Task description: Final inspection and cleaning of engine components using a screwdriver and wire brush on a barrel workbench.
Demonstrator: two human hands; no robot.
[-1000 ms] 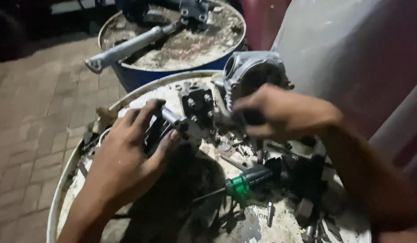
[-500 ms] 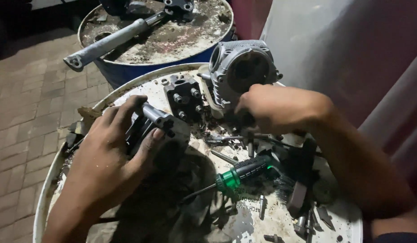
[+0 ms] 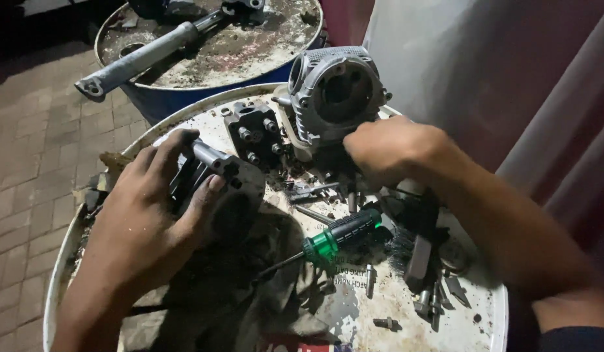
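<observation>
Engine parts [image 3: 217, 189] sit gripped in our left hand [image 3: 145, 228]; our right hand [image 3: 387, 150] grips something hidden under the cylinder head [image 3: 334, 91] (screwdriver [image 3: 334, 238] lies loose below it).

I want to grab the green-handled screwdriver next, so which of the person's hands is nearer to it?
Right. The right hand is just above the screwdriver; the left hand grips a metal part farther to its left.

White drum top [image 3: 465, 322]: engine parts, green-handled screwdriver [image 3: 338, 236], dark rag [image 3: 250, 287], wire brush [image 3: 413, 244], loose bolts [image 3: 383, 322].
</observation>
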